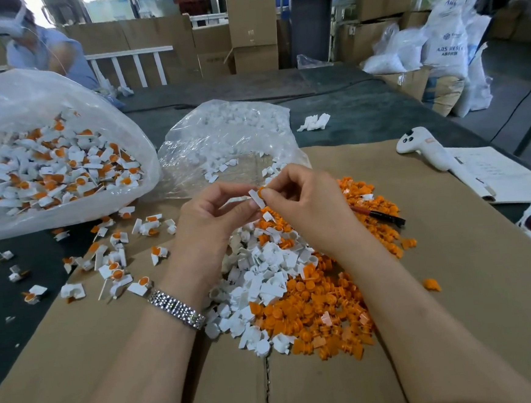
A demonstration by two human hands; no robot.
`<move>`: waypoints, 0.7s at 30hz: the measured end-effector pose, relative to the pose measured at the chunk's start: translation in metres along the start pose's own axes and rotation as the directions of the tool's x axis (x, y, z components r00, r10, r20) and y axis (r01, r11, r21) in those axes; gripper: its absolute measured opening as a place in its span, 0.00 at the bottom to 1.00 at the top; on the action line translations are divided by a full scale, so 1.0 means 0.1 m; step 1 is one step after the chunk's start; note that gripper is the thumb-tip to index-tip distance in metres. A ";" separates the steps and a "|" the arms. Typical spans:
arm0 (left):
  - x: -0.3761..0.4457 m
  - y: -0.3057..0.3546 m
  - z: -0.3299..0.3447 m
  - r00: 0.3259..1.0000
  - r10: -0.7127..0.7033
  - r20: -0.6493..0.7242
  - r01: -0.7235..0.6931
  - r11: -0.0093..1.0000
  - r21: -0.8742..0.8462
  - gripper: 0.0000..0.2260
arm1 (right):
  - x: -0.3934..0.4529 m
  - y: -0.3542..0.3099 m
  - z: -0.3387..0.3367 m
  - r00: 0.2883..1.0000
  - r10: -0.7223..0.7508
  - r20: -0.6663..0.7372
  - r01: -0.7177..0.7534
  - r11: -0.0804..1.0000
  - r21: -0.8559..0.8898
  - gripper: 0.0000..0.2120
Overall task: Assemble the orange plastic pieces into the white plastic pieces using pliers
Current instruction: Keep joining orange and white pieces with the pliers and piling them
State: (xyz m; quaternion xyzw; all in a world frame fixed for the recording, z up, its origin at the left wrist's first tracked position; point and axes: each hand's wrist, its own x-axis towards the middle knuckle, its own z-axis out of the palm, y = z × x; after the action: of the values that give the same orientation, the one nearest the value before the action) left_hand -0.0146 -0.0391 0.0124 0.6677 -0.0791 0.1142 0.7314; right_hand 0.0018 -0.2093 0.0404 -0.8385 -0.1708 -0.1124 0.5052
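Both hands pinch together: left hand (209,210) grips a white piece (256,198), right hand (302,204) an orange piece (262,191).

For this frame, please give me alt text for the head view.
Two hands meet above a mixed pile: the left hand pinches a white piece while the right hand presses an orange piece into it. Pliers lie unused on the orange pile; a bag of assembled pieces sits at the left.
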 end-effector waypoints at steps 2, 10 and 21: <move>-0.01 0.00 -0.01 0.999 0.041 -0.009 -0.041 0.998 0.057 0.09 | 0.00 0.00 0.02 0.999 0.050 -0.001 -0.050 0.997 0.066 0.05; 0.01 0.06 0.00 0.990 -0.130 0.053 0.140 0.951 -0.277 0.10 | -0.01 0.03 -0.16 0.980 -0.069 0.185 0.033 0.981 0.192 0.12; 0.01 0.09 -0.01 0.983 -0.182 0.031 0.182 0.926 -0.330 0.08 | -0.02 0.03 -0.07 0.986 -0.153 0.074 0.147 0.987 0.070 0.09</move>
State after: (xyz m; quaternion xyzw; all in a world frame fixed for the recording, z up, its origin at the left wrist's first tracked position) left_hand -0.0160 -0.0369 0.0213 0.5396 -0.0349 0.0312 0.8406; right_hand 0.0014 -0.2173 0.0405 -0.8104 -0.2569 -0.1112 0.5147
